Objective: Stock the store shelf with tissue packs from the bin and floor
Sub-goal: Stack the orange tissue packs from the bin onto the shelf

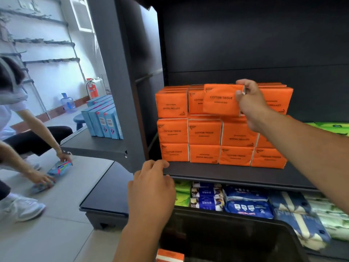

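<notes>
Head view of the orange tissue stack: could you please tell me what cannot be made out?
Head view, hidden: the space behind the orange tissue pack, covered by that pack and the right hand.
Head view, hidden: the stack's right end, behind the right forearm.
Head view, cut off: another orange pack at the bottom edge.

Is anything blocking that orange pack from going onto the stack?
Nothing visible does. The right hand holds the orange pack just in front of the stack's top row; the pack itself hides whether a free slot lies behind it. The left hand holds the shelf edge lower down.
</notes>
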